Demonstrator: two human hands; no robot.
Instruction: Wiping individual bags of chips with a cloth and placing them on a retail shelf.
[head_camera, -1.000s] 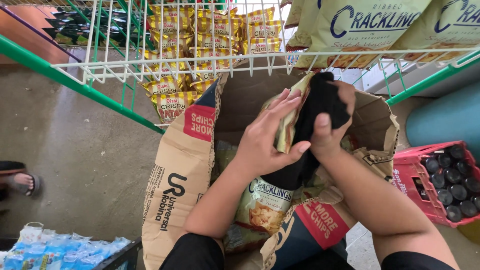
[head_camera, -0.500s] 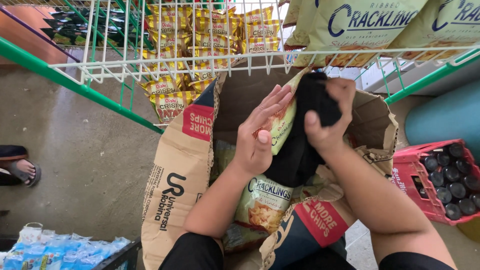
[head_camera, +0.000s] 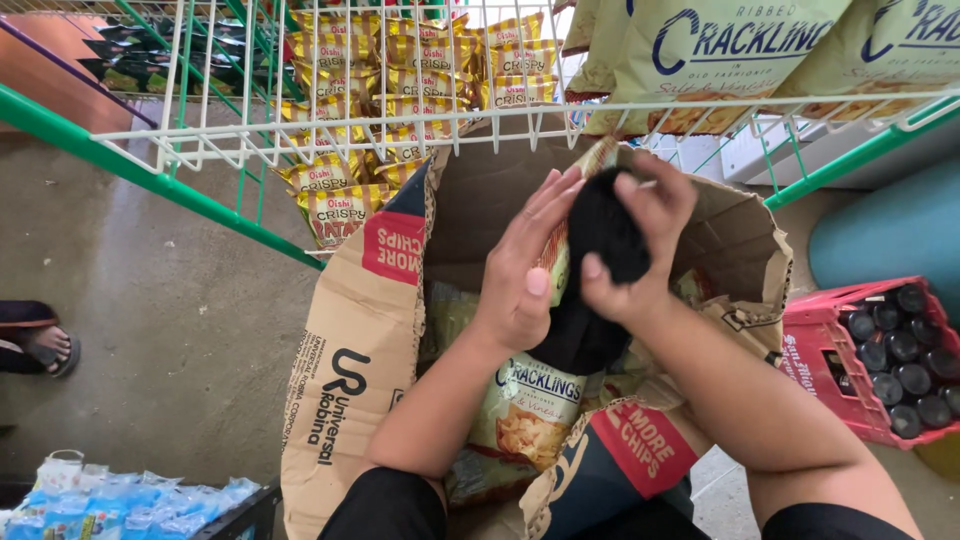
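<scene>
In the middle of the frame both hands hold a black cloth (head_camera: 600, 260) together with a snack bag (head_camera: 560, 250), above an open carton (head_camera: 370, 340). The cloth hangs with its long axis nearly vertical: the upper end is bunched between the hands, the lower end points down into the carton. The right hand (head_camera: 635, 245) is closed around the upper part of the cloth, thumb in front and fingers curled over the top. The left hand (head_camera: 520, 270) is open and flat, its fingers straight and pointing to the upper right, pressing against the snack bag, which stands upright between this palm and the cloth. The carton has its flaps spread open, and inside lie more bags (head_camera: 535, 410) of pale green colour with a picture of chips. Above, across the top of the frame, a white wire rack (head_camera: 300, 130) on green rails holds yellow packets (head_camera: 340, 190) on the left and large pale bags (head_camera: 740, 50) on the right. At the right edge a red crate (head_camera: 810, 350) holds dark bottles (head_camera: 900, 350) seen from the top. In the lower left corner are blue and white packs (head_camera: 110, 500). The floor (head_camera: 150, 300) is grey concrete, and at the left edge another person's foot (head_camera: 40, 345) in a sandal stands on it.
</scene>
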